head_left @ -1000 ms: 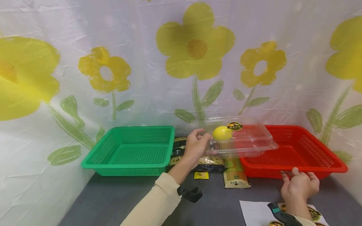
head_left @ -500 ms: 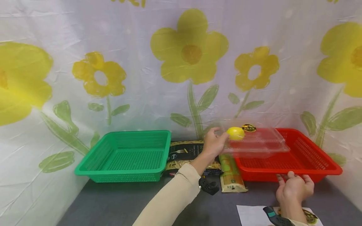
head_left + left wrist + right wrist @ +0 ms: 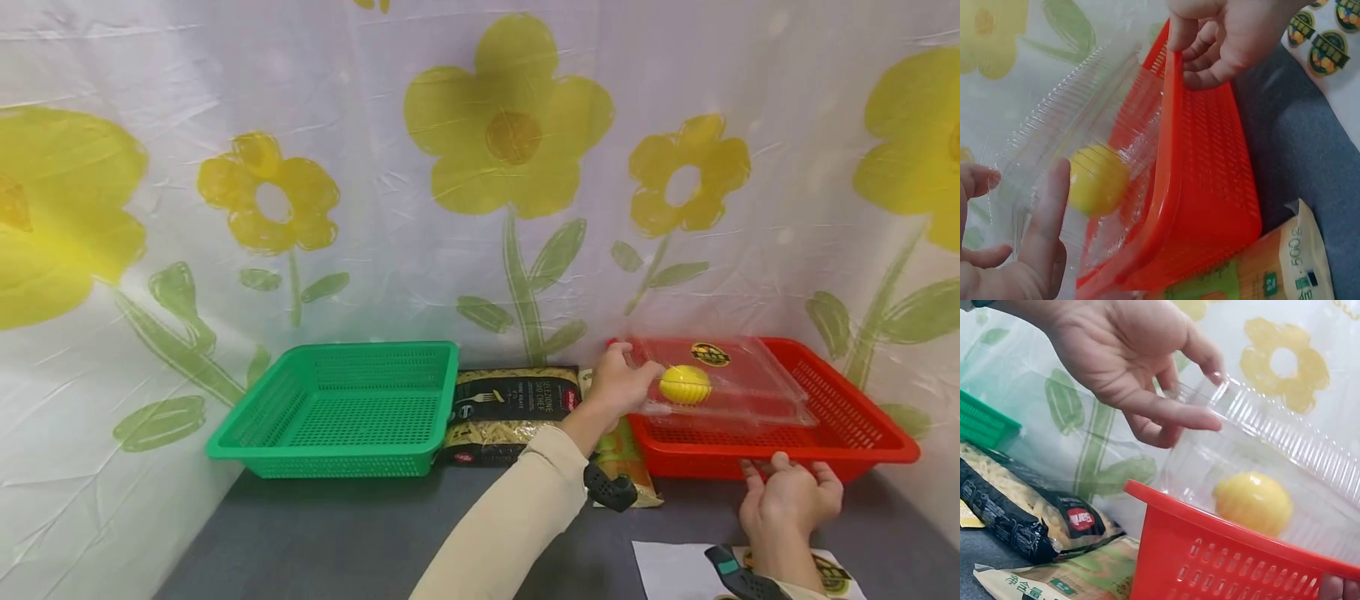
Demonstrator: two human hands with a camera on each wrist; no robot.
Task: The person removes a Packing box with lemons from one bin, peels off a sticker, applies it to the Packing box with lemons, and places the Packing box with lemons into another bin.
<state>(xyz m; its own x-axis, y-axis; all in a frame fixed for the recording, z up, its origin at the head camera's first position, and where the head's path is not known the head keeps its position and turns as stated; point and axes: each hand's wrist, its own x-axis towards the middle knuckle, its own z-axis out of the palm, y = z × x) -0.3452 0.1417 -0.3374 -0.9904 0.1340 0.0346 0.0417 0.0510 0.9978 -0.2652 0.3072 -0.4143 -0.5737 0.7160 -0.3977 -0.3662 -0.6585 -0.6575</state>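
My left hand (image 3: 621, 385) grips the left end of a clear plastic clamshell box (image 3: 742, 392), with a yellow lemon (image 3: 684, 385) inside. The box is over and partly within the red basket (image 3: 847, 457); whether it touches the bottom is unclear. A dark round label (image 3: 709, 354) is on the box. In the right wrist view the left hand's fingers and thumb pinch the box's ridged edge (image 3: 1260, 412), and the lemon (image 3: 1254, 503) shows behind the basket rim. My right hand (image 3: 789, 500) holds the basket's front rim, as the left wrist view also shows.
A green basket (image 3: 337, 457) stands on the left of the dark table. Between the baskets lie a black pasta bag (image 3: 517, 408) and a green-and-tan packet (image 3: 626, 458), partly behind the left arm. A label sheet (image 3: 667, 567) lies at the front right. Flowered cloth hangs behind.
My left hand has carried the box with the lemon to the right and lower, over the red basket. The right hand stays on the basket's front rim.
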